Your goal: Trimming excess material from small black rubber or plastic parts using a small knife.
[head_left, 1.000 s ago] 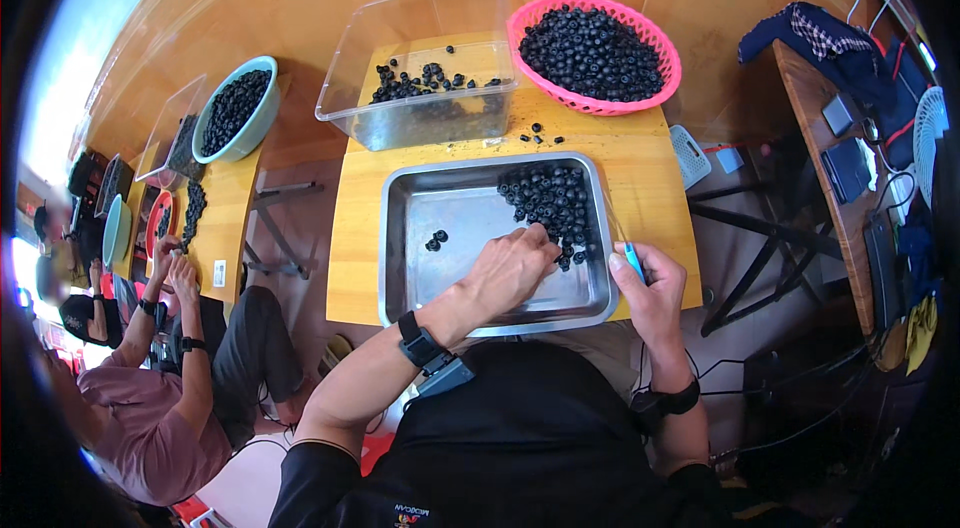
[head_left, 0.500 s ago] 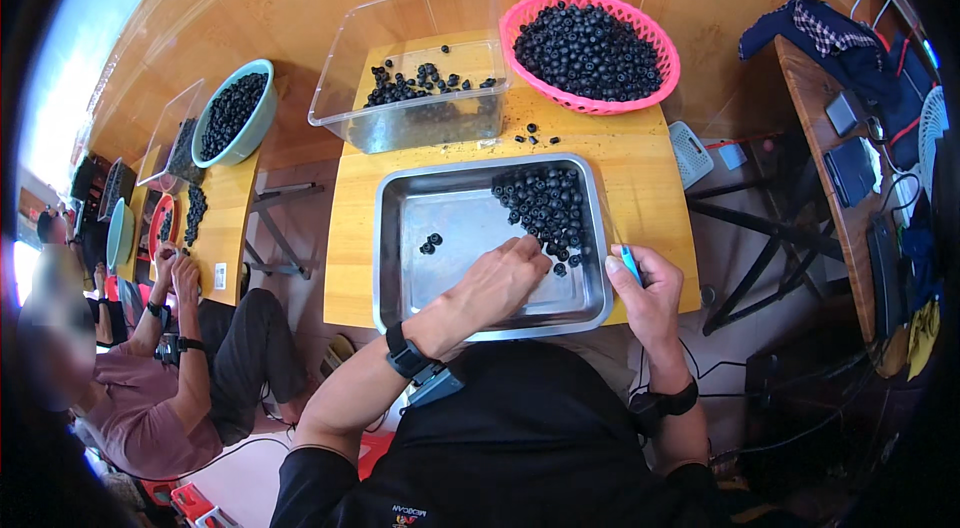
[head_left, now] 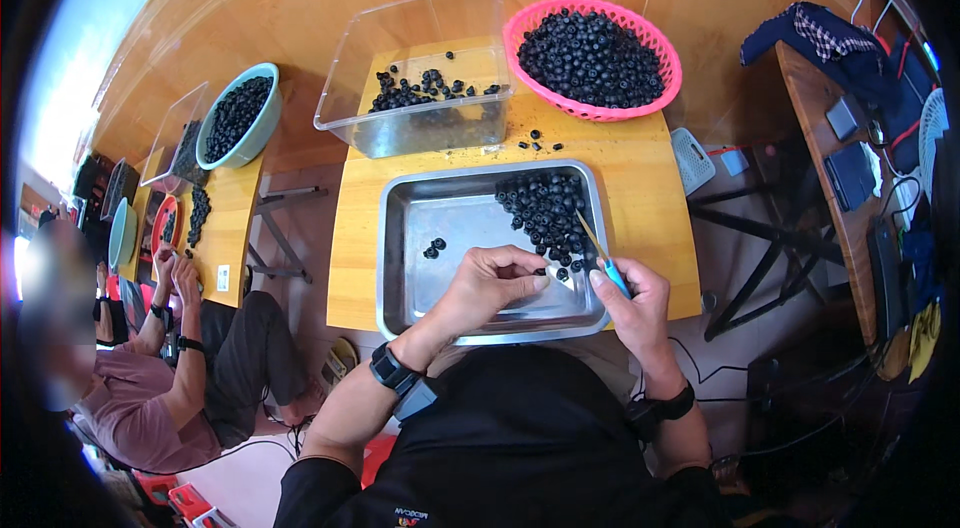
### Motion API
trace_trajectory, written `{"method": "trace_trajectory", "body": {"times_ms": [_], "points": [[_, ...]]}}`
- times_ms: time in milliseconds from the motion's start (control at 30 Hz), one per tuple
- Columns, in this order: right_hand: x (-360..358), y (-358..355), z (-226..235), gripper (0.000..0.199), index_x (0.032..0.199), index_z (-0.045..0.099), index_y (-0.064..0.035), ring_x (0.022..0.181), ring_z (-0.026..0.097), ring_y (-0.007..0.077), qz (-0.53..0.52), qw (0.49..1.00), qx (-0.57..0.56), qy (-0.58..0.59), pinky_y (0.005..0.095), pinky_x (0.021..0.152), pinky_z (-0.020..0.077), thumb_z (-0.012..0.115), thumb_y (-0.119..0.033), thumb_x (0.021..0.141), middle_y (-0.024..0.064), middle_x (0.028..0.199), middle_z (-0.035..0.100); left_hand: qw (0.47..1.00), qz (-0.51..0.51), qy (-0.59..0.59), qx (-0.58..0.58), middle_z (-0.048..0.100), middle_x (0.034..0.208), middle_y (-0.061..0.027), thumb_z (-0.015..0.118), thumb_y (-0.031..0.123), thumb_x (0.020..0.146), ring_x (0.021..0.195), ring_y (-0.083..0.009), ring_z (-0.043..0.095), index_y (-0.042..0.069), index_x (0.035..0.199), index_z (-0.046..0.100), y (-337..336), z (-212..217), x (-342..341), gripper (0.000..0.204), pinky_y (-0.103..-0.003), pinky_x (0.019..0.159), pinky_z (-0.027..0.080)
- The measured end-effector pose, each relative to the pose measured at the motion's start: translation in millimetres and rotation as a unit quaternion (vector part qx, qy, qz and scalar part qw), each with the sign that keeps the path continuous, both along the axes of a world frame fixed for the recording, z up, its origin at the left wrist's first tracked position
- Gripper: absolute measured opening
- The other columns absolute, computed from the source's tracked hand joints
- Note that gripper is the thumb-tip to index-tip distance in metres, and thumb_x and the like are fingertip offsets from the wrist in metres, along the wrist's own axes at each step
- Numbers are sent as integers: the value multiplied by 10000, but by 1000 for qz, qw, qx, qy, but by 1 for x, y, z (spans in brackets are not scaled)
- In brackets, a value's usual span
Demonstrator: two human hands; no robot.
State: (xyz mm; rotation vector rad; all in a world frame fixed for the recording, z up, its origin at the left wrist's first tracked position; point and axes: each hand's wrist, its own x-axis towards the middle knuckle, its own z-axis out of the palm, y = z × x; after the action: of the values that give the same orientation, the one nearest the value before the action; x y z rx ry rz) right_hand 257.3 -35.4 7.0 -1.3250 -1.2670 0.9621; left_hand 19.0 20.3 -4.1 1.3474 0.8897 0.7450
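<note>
My left hand [head_left: 492, 286] is over the middle of the steel tray [head_left: 392, 258], its thumb and forefinger pinching a small black round part [head_left: 540, 272]. My right hand [head_left: 634, 302] is closed round a blue-handled tool [head_left: 615, 278] at the tray's right side. The tool's thin pointed metal end reaches up and left over the pile of black round parts [head_left: 540, 208] in the tray's far right corner. Several of these parts show a hole in the middle. Apart from the pile, a few black parts [head_left: 434, 248] lie at the tray's left.
Behind the tray stand a clear plastic box [head_left: 430, 133] with scattered black parts and a pink basket [head_left: 665, 58] heaped with them. Loose parts [head_left: 535, 140] lie on the wooden table [head_left: 350, 278]. At left, a person [head_left: 160, 378] works at another table with a green bowl [head_left: 265, 123].
My left hand has come back from the pile's edge with a black part between its fingertips. My right hand has moved inward, and the tool now tilts left over the tray.
</note>
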Motion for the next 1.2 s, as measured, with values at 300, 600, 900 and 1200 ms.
{"method": "trace_trajectory", "body": {"times_ms": [300,600,900,1200], "points": [[-5,-1,-1,258,1054,717,64,683,533,52,13,1000,18,-19,247,609,453,776,-159,938,-8,750,625,934,66,-258,-240,736,1081,-84,680,-2,981,992,-198,749,-4,1186,690,-7,10,-7,205,-348,923,651],[-9,-2,2,281,1083,718,57,679,588,102,37,996,37,-66,276,618,477,790,-162,922,68,775,665,885,65,-369,-278,734,1100,-106,660,23,1001,1042,-238,748,16,1199,670,-14,7,-5,199,-363,943,645],[-20,2,20,317,1100,729,17,662,641,231,107,977,135,-127,343,599,480,787,-247,936,124,772,641,860,60,-417,-288,728,1118,-103,629,65,1029,1066,-242,737,30,1199,655,-17,3,2,175,-386,1005,613],[-25,3,24,316,1097,727,9,600,627,249,108,966,166,-165,354,547,465,775,-267,949,124,738,631,837,45,-464,-287,719,1140,-109,611,20,1026,1082,-233,728,33,1243,637,-23,3,7,219,-394,1004,606]]}}
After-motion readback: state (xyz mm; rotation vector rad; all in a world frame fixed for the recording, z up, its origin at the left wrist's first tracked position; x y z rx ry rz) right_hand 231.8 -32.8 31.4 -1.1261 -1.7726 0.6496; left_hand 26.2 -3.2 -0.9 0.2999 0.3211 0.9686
